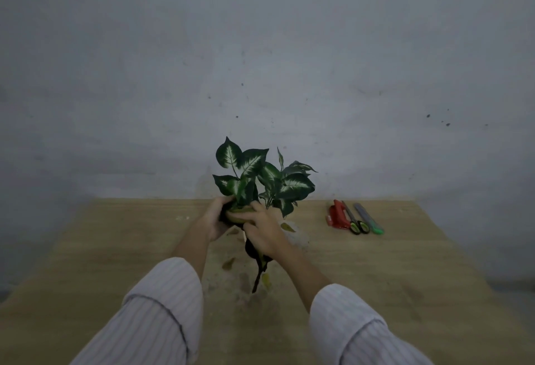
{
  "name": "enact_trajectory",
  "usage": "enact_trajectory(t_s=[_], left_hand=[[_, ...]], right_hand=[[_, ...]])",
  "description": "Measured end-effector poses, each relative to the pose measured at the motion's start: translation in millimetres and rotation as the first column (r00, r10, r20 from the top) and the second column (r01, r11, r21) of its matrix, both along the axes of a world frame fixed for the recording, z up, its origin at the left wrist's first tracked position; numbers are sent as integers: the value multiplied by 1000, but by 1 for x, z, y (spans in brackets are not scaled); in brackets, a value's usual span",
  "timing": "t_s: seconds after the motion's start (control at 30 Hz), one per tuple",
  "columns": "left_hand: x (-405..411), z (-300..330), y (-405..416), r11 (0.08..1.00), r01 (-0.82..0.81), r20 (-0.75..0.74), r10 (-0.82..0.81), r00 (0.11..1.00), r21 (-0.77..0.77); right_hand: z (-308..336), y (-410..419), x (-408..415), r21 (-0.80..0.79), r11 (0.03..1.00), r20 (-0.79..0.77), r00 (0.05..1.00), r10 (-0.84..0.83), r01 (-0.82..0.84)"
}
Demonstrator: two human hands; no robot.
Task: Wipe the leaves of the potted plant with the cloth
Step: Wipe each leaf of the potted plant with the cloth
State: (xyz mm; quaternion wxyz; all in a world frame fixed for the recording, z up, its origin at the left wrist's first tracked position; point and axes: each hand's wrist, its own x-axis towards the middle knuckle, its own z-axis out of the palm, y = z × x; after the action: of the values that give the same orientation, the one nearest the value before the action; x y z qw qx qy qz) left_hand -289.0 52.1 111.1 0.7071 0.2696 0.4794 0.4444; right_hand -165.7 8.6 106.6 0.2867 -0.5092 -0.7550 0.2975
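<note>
The plant (269,179) with dark green, white-veined leaves stands mid-table by the wall. Its pale pot (298,238) is mostly hidden behind my right hand. My left hand (215,218) cups a dark low leaf (223,214) from below and the left. My right hand (262,230) presses a yellow-green cloth (237,216) onto that leaf from above, fingers curled over the cloth. A dark stem (257,270) with a few leaves hangs down below my right hand over the table.
A wooden table (115,263) runs up to a grey wall. At the back right lie red pruners (337,215), scissors (355,221) and a green-tipped cutter (372,221). Loose yellowish leaves (228,263) lie around the pot on a dusty patch.
</note>
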Motion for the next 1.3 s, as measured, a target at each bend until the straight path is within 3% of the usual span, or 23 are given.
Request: enact_trajectory(t_s=[0.3,0.43,0.6,0.77,1.03,1.3], left_hand=[[4,14,-12,992,-117,-235,126,964,53],[9,23,-25,967,-233,-238,252,938,103],[15,30,-40,901,-374,-333,429,840,218],[29,38,-47,803,-478,-308,583,751,356],[75,42,-60,878,-309,-170,390,905,367],[93,3,-53,979,-164,-321,194,927,117]], right_hand=[[11,-19,27,50,998,-41,999,-34,36],[15,-30,42,73,996,-48,998,-47,51],[26,-47,51,155,980,-125,986,-106,125],[41,-60,64,240,944,-217,960,-177,228],[54,-65,98,225,906,-251,920,-301,358],[37,-50,128,60,938,-198,925,-325,343]])
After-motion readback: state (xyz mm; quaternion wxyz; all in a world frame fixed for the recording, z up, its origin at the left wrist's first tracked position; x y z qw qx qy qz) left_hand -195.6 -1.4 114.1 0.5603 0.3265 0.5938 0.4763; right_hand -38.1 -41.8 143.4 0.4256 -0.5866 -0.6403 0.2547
